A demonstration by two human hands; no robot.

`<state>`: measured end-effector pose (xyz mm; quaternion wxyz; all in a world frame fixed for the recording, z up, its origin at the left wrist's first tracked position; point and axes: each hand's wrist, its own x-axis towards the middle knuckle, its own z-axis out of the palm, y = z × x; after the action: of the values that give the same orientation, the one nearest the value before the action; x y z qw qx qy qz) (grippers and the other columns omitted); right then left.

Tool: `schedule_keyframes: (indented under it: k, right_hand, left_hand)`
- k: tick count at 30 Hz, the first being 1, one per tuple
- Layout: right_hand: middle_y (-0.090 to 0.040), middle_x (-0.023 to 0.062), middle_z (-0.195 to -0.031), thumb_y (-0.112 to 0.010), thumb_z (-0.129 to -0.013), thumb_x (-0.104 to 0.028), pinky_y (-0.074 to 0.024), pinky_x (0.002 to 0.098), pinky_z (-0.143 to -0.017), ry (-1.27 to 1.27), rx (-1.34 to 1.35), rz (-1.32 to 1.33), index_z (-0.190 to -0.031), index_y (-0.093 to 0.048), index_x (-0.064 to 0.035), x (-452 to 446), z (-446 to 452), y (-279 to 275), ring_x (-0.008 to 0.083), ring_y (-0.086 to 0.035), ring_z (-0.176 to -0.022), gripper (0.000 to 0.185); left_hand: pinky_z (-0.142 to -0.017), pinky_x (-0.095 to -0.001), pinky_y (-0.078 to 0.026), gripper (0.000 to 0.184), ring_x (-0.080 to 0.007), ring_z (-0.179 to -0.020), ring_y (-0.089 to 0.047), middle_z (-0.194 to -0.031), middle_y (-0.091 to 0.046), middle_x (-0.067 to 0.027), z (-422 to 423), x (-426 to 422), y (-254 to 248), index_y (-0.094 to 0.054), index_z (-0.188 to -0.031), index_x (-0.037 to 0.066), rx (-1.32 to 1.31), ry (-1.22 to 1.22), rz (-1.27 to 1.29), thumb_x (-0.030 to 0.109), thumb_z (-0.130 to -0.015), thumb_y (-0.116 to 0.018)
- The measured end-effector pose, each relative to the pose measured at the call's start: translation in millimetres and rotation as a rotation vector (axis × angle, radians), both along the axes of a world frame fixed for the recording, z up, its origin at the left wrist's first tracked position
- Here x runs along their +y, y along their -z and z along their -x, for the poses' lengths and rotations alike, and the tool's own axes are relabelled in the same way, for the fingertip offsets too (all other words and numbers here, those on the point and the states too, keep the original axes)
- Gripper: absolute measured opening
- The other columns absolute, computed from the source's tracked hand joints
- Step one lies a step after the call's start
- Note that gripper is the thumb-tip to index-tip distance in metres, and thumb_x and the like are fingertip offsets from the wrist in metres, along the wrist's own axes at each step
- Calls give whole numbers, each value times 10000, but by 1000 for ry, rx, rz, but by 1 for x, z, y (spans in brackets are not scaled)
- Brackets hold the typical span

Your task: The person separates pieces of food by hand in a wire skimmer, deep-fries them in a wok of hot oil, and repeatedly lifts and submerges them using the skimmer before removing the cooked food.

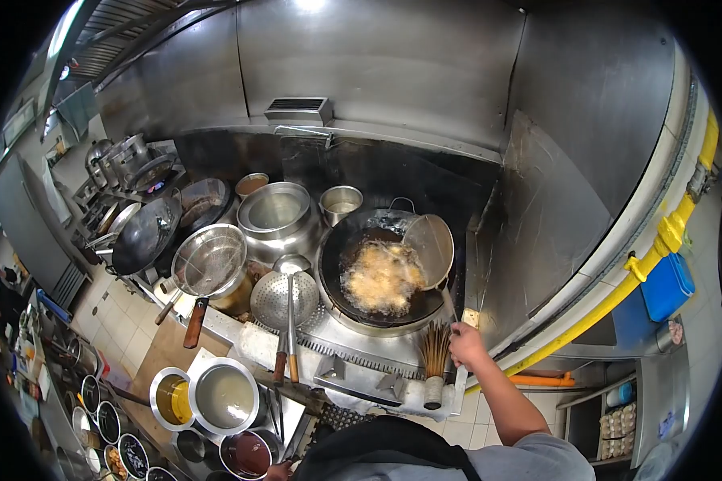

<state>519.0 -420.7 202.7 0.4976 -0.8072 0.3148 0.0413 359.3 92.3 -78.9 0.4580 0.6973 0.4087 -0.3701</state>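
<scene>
My right hand (467, 348) is closed round the handle of a mesh strainer (430, 247). Its round basket rests tilted against the right side of a black wok (334, 298). Golden pieces of food (383, 277) bubble in hot oil inside the wok, to the left of the strainer. A bamboo brush (434, 361) stands bristles up just left of my right hand. Only a small part of my left hand (279, 471) shows at the bottom edge, beside a pot of reddish-brown liquid (246, 454). Its fingers are too hidden to read.
Left of the wok are a perforated skimmer (274, 300), a ladle (292, 321), a strainer over a pot (209, 260), a large steel pot (274, 210) and more woks (143, 236). Low left stand pots of liquid (225, 394). A yellow pipe (594, 309) runs along the right.
</scene>
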Motion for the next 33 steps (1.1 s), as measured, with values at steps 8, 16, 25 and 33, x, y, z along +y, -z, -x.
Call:
schedule_keyframes:
  k: [8, 16, 25, 33]
  right_hand:
    - [-463, 7, -620, -476, -899, -65, -319, 272, -343, 12, 103, -787, -1028, -460, -75, 4, 1, 2, 91, -390, -409, 130]
    - [-407, -49, -581, -483, -928, -117, -231, 213, -342, -37, 68, -1034, -977, -521, -113, -3, -53, 42, 39, -322, -392, 62]
    - [-404, -31, -586, -467, -903, -86, -258, 246, -327, -156, -12, -852, -1001, -454, -146, 18, -47, 53, 70, -318, -378, 115]
    - [-409, -12, -594, -457, -911, -88, -273, 254, -324, -177, -13, -790, -1140, -429, -89, 22, -31, 51, 82, -330, -362, 230]
  left_hand:
    - [-564, -351, -429, 449, -215, -645, -570, -756, -628, -105, -5, 2, 3, -607, -992, -3, 2, 28, 0, 428, -920, -505]
    - [-551, -352, -427, 449, -215, -630, -568, -745, -625, -104, -5, -2, 3, -606, -985, -5, -3, 45, 8, 428, -919, -506]
    - [-537, -353, -425, 449, -216, -614, -565, -734, -622, -104, 8, 8, 3, -605, -977, -7, 8, 37, -3, 428, -918, -506]
    - [-525, -354, -423, 450, -216, -600, -563, -723, -620, -103, 9, 15, 8, -604, -969, -9, 15, 50, -6, 427, -918, -507]
